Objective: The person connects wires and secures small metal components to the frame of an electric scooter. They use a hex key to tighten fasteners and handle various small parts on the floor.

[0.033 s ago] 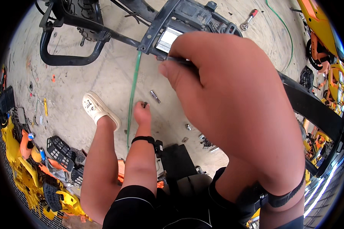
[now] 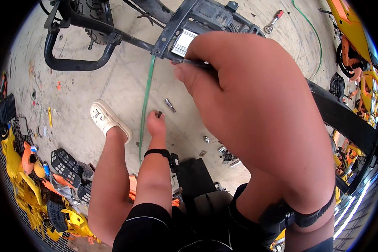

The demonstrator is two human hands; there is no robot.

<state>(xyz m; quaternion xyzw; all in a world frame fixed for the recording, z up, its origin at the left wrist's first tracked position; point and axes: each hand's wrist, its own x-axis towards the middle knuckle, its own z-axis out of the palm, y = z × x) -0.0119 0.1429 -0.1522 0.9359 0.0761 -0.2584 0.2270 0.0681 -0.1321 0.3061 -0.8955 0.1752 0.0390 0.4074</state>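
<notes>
My right hand [image 2: 256, 88] looms large, close to the camera, over the black metal vehicle frame [image 2: 166, 40]. Its thumb and fingers are closed in a pinch at the frame's near edge, around a thin dark piece mostly hidden by the hand. Just beyond the fingertips a silver finned box [image 2: 183, 43] sits inside the frame. Lower down, my left hand [image 2: 156, 124] is closed over the floor, and the tip of a small dark part [image 2: 159, 114] pokes out of its fingers. A silver socket [image 2: 170, 106] lies beside it, not touched.
A green strap [image 2: 147, 90] hangs from the frame to the floor, left of my left hand. A red-handled ratchet [image 2: 274, 22] lies at the far right. Loose sockets [image 2: 221, 148] and small hardware lie near my legs. Yellow and orange panels [image 2: 19, 168] are heaped at left.
My right hand has shifted very slightly upward in the picture, still pinched. My left hand has not visibly moved.
</notes>
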